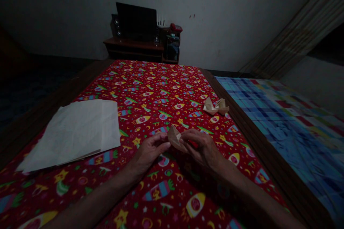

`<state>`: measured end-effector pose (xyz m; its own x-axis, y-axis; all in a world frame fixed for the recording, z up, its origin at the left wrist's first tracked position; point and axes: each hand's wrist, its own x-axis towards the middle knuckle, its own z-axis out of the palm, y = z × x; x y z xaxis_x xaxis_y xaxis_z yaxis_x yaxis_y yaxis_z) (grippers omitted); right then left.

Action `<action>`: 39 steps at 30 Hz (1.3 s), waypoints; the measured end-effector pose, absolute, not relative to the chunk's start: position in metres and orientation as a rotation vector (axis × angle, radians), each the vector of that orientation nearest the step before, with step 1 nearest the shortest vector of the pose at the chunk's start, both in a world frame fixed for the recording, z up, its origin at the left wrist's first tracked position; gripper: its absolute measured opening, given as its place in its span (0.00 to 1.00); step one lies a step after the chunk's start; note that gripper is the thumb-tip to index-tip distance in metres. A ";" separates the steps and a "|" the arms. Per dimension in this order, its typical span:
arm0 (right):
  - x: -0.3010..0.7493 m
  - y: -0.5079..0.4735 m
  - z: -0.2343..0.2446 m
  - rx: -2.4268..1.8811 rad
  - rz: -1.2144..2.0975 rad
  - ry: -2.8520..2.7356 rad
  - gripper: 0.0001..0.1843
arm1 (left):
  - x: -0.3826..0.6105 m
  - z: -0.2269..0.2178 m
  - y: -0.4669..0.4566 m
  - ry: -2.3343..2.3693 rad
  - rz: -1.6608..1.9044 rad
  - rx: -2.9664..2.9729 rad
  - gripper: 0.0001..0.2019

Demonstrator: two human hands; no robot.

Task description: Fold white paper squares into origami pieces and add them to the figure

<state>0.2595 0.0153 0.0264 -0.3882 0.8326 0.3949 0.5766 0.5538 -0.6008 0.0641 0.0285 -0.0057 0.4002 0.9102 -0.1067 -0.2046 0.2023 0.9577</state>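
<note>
A small folded paper boat (175,139), pale brown with a peak in its middle, is held up between both hands over the red patterned cloth. My left hand (153,147) pinches its left end between thumb and fingers. At the other end, my right hand (201,146) grips the paper with its fingers closed on the side; part of the boat is hidden behind those fingers. Farther off to the right, folded paper boats (215,107) rest close together on the cloth. A stack of whitish paper sheets (77,132) lies to the left of my left hand.
The red cloth (163,78) covers a surface with dark wooden edges (236,114). Beyond it, a dark television (137,21) and a red telephone (175,27) stand on a brown cabinet (134,44) by the wall. Blue checked bedding (268,114) spreads at the right. The room is dim.
</note>
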 end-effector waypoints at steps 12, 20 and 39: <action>0.254 0.007 0.030 -1.147 0.705 -2.198 0.08 | 0.065 0.001 0.027 0.946 0.887 1.118 0.18; 0.247 0.002 0.027 -1.350 0.947 -1.967 0.12 | 0.067 0.007 0.023 1.021 0.927 1.047 0.18; 0.243 0.011 0.010 -1.366 1.218 -1.806 0.14 | 0.055 0.007 0.026 0.941 0.909 0.970 0.14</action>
<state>0.2430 0.0111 0.0105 -0.3218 0.9430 -0.0842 0.4311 0.0668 -0.8999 0.0549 0.0259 0.0072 0.3174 0.9211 -0.2253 -0.1936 0.2955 0.9355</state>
